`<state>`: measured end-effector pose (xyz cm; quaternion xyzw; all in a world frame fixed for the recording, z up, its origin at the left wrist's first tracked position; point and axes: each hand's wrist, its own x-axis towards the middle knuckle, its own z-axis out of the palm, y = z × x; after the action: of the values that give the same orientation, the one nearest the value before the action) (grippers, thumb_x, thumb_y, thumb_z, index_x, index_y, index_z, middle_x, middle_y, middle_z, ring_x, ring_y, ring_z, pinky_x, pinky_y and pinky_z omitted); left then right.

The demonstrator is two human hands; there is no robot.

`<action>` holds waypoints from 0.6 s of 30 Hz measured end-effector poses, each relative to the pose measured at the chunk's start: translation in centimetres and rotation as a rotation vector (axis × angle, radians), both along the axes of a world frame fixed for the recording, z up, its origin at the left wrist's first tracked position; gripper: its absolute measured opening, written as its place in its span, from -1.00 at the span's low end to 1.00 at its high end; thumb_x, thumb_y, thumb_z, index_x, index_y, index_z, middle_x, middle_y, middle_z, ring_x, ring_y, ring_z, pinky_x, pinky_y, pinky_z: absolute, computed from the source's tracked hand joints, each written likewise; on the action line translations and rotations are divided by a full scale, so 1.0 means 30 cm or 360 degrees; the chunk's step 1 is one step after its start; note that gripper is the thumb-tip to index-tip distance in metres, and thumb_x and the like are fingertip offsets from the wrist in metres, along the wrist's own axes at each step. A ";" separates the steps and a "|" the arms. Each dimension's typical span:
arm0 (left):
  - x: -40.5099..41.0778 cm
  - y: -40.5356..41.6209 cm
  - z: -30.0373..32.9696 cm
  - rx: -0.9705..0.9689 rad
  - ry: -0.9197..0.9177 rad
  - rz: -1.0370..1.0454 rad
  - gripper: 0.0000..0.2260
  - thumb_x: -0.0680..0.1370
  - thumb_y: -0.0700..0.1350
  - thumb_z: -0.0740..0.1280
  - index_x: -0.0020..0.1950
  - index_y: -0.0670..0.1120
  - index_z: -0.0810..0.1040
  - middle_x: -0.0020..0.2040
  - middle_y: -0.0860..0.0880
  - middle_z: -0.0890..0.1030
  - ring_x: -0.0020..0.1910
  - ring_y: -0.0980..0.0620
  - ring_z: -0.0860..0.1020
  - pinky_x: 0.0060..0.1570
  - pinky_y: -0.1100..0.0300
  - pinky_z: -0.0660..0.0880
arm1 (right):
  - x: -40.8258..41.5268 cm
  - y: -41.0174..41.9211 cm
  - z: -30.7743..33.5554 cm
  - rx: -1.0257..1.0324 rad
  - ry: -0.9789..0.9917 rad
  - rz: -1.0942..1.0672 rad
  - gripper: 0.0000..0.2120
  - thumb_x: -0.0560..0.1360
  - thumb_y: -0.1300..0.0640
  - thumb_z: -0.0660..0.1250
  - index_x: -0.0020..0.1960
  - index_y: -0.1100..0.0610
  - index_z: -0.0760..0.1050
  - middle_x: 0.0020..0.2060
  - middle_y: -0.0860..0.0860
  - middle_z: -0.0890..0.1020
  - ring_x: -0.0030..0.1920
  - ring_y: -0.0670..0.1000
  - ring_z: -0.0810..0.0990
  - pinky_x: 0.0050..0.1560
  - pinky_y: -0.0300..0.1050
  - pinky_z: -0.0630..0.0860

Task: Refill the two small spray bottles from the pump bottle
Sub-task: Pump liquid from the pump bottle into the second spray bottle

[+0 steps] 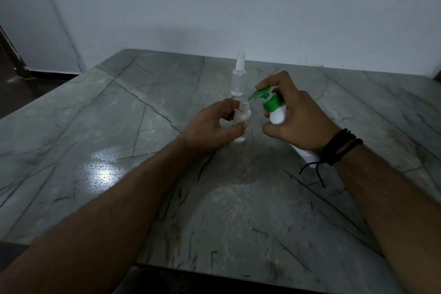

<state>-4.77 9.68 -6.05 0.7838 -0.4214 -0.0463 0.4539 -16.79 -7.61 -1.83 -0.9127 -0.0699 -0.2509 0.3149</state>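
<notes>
My left hand [210, 126] grips a small clear spray bottle [243, 116] that has no cap, its open neck pointing up. My right hand [296, 114] holds the white pump bottle [278, 114] tilted to the left, with a finger lying on top of its green pump head [261, 95]. The green nozzle tip sits just above and to the right of the open neck. A second clear spray bottle [238, 76], with its white sprayer cap on, stands upright on the table behind them.
Everything sits on a grey marble table [119, 126] with dark veins, its front edge near me. A pale wall runs along the back edge. A bright glare patch lies on the table to the left. Black cords wrap my right wrist [338, 148].
</notes>
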 end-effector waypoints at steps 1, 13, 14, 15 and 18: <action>0.000 0.000 0.000 0.0006 0.0000 -0.0001 -0.63 0.51 0.09 0.40 0.30 0.09 0.47 0.14 0.12 0.56 0.11 0.20 0.51 -0.04 0.30 0.41 | 0.000 0.001 0.000 0.0004 0.0001 0.0000 -0.37 0.32 0.36 0.48 0.25 -0.03 0.32 -0.21 0.06 0.60 -0.23 0.02 0.62 -0.19 -0.01 0.55; 0.004 -0.001 -0.003 -0.0007 -0.0004 -0.0020 -0.63 0.51 0.06 0.41 0.29 0.05 0.49 0.13 0.11 0.58 0.11 0.17 0.53 -0.05 0.28 0.43 | -0.006 0.005 0.005 -0.0003 0.0003 0.0004 -0.37 0.32 0.36 0.48 0.28 0.02 0.33 -0.21 0.05 0.60 -0.24 0.04 0.61 -0.18 0.01 0.55; 0.004 -0.002 -0.003 0.0006 -0.0013 -0.0019 -0.63 0.51 0.07 0.41 0.29 0.06 0.48 0.13 0.11 0.57 0.11 0.18 0.52 -0.05 0.29 0.43 | -0.007 0.004 0.005 0.0009 -0.0003 -0.0001 -0.37 0.32 0.37 0.48 0.28 0.02 0.34 -0.20 0.05 0.60 -0.23 0.03 0.62 -0.18 0.01 0.55; 0.005 -0.003 -0.002 0.0014 -0.0024 -0.0018 -0.63 0.51 0.08 0.41 0.29 0.06 0.48 0.13 0.11 0.57 0.10 0.19 0.52 -0.06 0.29 0.42 | -0.008 0.003 0.005 0.0010 -0.0013 -0.0006 -0.38 0.32 0.37 0.48 0.28 0.03 0.34 -0.20 0.05 0.60 -0.23 0.02 0.62 -0.18 0.00 0.55; 0.008 -0.002 -0.005 0.0005 -0.0032 -0.0024 -0.62 0.50 0.08 0.40 0.29 0.07 0.48 0.13 0.11 0.57 0.10 0.18 0.52 -0.05 0.27 0.44 | -0.008 0.005 0.001 -0.0008 -0.0024 -0.0002 -0.34 0.32 0.36 0.48 0.33 0.04 0.34 -0.21 0.03 0.59 -0.23 0.01 0.62 -0.17 -0.04 0.55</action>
<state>-4.52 9.62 -6.19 0.7817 -0.4317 -0.0425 0.4480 -17.04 -7.48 -1.81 -0.9116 -0.0723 -0.2579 0.3118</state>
